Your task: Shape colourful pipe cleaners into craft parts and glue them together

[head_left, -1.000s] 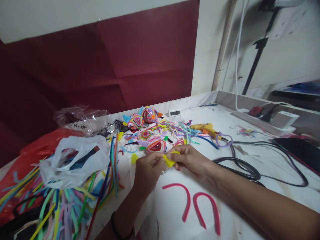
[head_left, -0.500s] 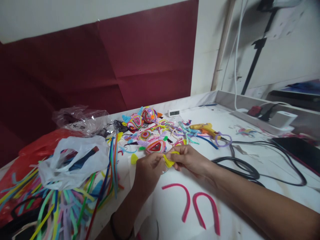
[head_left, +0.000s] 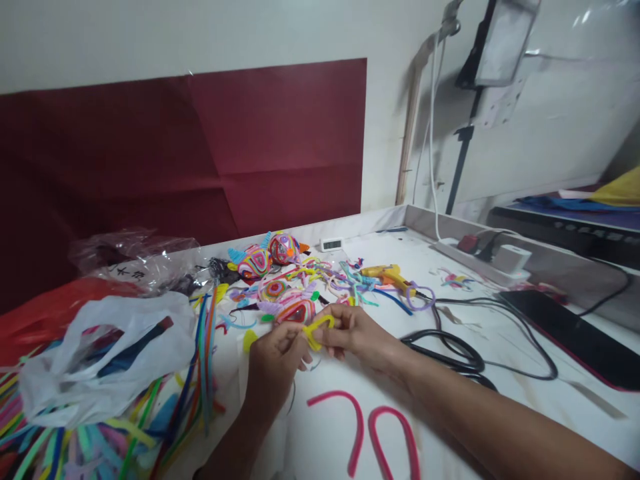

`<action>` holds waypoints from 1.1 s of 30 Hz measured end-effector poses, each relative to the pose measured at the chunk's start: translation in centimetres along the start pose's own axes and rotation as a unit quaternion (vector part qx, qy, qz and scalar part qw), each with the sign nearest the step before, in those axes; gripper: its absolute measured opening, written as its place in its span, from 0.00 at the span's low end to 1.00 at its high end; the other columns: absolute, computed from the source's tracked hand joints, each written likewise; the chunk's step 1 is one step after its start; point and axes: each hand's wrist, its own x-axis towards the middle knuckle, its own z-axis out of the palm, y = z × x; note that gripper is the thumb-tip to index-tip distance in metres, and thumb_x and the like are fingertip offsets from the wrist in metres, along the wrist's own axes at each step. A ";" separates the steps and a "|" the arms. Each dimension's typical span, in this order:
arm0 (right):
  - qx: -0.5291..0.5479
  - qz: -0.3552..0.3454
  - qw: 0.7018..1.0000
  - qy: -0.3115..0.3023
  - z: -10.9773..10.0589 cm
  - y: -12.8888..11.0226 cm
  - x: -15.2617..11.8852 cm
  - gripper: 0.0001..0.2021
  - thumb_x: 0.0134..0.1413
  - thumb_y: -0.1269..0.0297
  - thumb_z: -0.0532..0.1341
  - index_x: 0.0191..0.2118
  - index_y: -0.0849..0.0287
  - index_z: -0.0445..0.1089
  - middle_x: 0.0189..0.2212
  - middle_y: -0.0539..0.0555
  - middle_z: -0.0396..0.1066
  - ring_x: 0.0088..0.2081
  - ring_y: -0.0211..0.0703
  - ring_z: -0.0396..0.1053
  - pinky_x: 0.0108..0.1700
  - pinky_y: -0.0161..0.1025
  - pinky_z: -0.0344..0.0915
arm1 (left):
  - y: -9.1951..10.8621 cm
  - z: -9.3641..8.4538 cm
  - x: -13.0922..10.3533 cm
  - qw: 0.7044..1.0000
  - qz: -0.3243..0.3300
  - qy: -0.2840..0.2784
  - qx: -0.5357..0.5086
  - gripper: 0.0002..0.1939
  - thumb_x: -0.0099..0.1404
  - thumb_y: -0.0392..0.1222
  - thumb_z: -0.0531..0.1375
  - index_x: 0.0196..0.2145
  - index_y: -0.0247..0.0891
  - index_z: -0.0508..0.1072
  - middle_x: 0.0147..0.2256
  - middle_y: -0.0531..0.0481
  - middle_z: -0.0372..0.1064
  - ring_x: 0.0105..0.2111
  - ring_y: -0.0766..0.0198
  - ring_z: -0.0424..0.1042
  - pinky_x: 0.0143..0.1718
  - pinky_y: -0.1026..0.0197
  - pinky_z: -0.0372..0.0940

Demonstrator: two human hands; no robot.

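Yellow fuzzy strip [head_left: 313, 341], looped, lower centre of frame. Left hand [head_left: 276, 351] pinches its left end; right hand [head_left: 356, 331] grips its right side. Probably best: steady left pinch, small even bends.

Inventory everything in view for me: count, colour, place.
Loop: 1, yellow, between hands
Strips: 2, pink, table front
Ornaments: at least 4, multicoloured, beyond hands
Stems: many, mixed, left and centre
Bags: 3, white, red and clear, left
Glue gun: 1, yellow, right of centre
Display: 1, white, back edge
Power strip: 1, white, back right
Charger: 1, white, on power strip
Cable: count unclear, black, right
Slab: 1, black, right
Stand: 1, black, back right
Backdrop: 1, dark red, wall
Table: 1, white, below
Left hand: 1, on loop
Right hand: 1, on loop
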 end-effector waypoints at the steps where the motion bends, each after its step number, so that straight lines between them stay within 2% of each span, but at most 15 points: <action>1: -0.004 -0.004 1.000 -0.005 0.0 -0.1 0.0 0.18 0.35 0.55 0.70 0.29 0.61 0.66 0.17 0.45 0.65 0.18 0.31 0.60 0.21 0.31 0.55 | 0.0 0.0 0.1 1.000 -0.008 0.009 -0.013 0.05 0.51 0.39 0.59 0.26 0.36 0.72 0.14 0.55 0.68 0.14 0.67 0.66 0.17 0.67 0.62; 5: -0.023 -0.011 1.000 0.002 -0.8 -0.9 0.1 0.20 0.37 0.54 0.69 0.33 0.60 0.66 0.20 0.46 0.67 0.19 0.31 0.60 0.21 0.31 0.54 | 0.2 -0.2 0.4 0.996 -0.025 0.051 -0.073 0.06 0.52 0.40 0.59 0.27 0.35 0.71 0.14 0.56 0.67 0.13 0.68 0.64 0.15 0.68 0.60; 8: -0.085 -0.049 0.994 0.055 -2.4 -1.6 0.4 0.17 0.42 0.54 0.66 0.35 0.60 0.66 0.21 0.47 0.67 0.20 0.33 0.60 0.22 0.32 0.56 | 0.4 -0.5 0.6 0.989 -0.021 0.093 -0.112 0.06 0.52 0.41 0.60 0.28 0.34 0.71 0.15 0.56 0.67 0.14 0.69 0.64 0.16 0.68 0.60; 10: -0.158 -0.083 0.980 0.083 -3.8 -1.9 0.3 0.11 0.46 0.57 0.63 0.31 0.60 0.67 0.21 0.48 0.66 0.21 0.34 0.61 0.24 0.34 0.57 | 0.5 -0.7 0.7 0.984 -0.013 0.115 -0.135 0.06 0.53 0.41 0.60 0.28 0.34 0.70 0.15 0.56 0.67 0.15 0.70 0.64 0.16 0.69 0.59; 12: -0.268 -0.112 0.952 0.093 -5.3 -2.2 -0.4 0.07 0.49 0.61 0.59 0.28 0.59 0.67 0.21 0.49 0.66 0.23 0.36 0.62 0.26 0.35 0.58 | 0.5 -1.0 0.8 0.979 -0.005 0.130 -0.156 0.06 0.54 0.41 0.60 0.28 0.34 0.70 0.16 0.56 0.66 0.15 0.71 0.63 0.16 0.69 0.58; 15: -0.450 -0.128 0.878 0.095 -7.3 -2.2 -2.6 0.04 0.48 0.69 0.57 0.29 0.59 0.69 0.24 0.52 0.70 0.25 0.38 0.64 0.28 0.36 0.58 | 0.5 -1.4 1.1 0.972 -0.001 0.143 -0.187 0.05 0.54 0.40 0.60 0.27 0.34 0.69 0.16 0.57 0.66 0.16 0.72 0.62 0.17 0.69 0.57; 17: -0.529 -0.118 0.835 0.094 -8.3 -1.9 -4.3 0.05 0.48 0.71 0.57 0.30 0.58 0.70 0.26 0.53 0.71 0.26 0.39 0.66 0.29 0.36 0.59 | 0.6 -1.5 1.3 0.966 -0.005 0.157 -0.204 0.04 0.52 0.38 0.60 0.26 0.35 0.69 0.15 0.58 0.65 0.15 0.72 0.61 0.17 0.69 0.56; 19: -0.580 -0.088 0.804 0.092 -9.0 -1.6 -5.8 0.06 0.50 0.70 0.56 0.31 0.58 0.70 0.28 0.54 0.72 0.27 0.40 0.67 0.29 0.36 0.60 | 0.6 -1.6 1.5 0.961 -0.007 0.170 -0.217 0.04 0.51 0.38 0.60 0.25 0.35 0.69 0.14 0.59 0.63 0.14 0.72 0.60 0.16 0.70 0.55; 24: -0.635 -0.064 0.768 0.061 -9.2 -1.5 -7.2 0.07 0.53 0.69 0.54 0.33 0.58 0.70 0.33 0.55 0.72 0.32 0.42 0.70 0.34 0.37 0.63 | 0.2 -2.0 1.9 0.944 0.007 0.204 -0.259 0.04 0.49 0.37 0.61 0.23 0.35 0.68 0.15 0.58 0.63 0.14 0.73 0.60 0.16 0.70 0.55; 27: -0.665 -0.061 0.743 0.048 -9.2 -1.7 -7.7 0.08 0.53 0.70 0.54 0.36 0.58 0.70 0.37 0.57 0.71 0.38 0.47 0.70 0.40 0.41 0.64 | -0.2 -2.3 2.3 0.935 0.005 0.222 -0.277 0.06 0.47 0.37 0.62 0.24 0.34 0.68 0.16 0.58 0.65 0.14 0.73 0.60 0.15 0.70 0.55; 30: -0.697 -0.042 0.714 0.057 -9.8 -1.2 -8.9 0.09 0.52 0.71 0.54 0.37 0.59 0.71 0.37 0.59 0.71 0.40 0.51 0.70 0.42 0.45 0.65 | -0.4 -2.6 2.7 0.925 -0.002 0.243 -0.294 0.07 0.45 0.37 0.62 0.25 0.34 0.68 0.17 0.57 0.66 0.14 0.72 0.61 0.15 0.69 0.55; 33: -0.706 -0.025 0.705 0.067 -10.8 0.1 -10.6 0.10 0.51 0.70 0.56 0.39 0.58 0.71 0.38 0.60 0.71 0.40 0.51 0.69 0.42 0.46 0.65 | -0.5 -2.6 2.9 0.921 -0.007 0.247 -0.302 0.07 0.44 0.36 0.62 0.24 0.34 0.68 0.16 0.58 0.65 0.14 0.72 0.60 0.15 0.69 0.54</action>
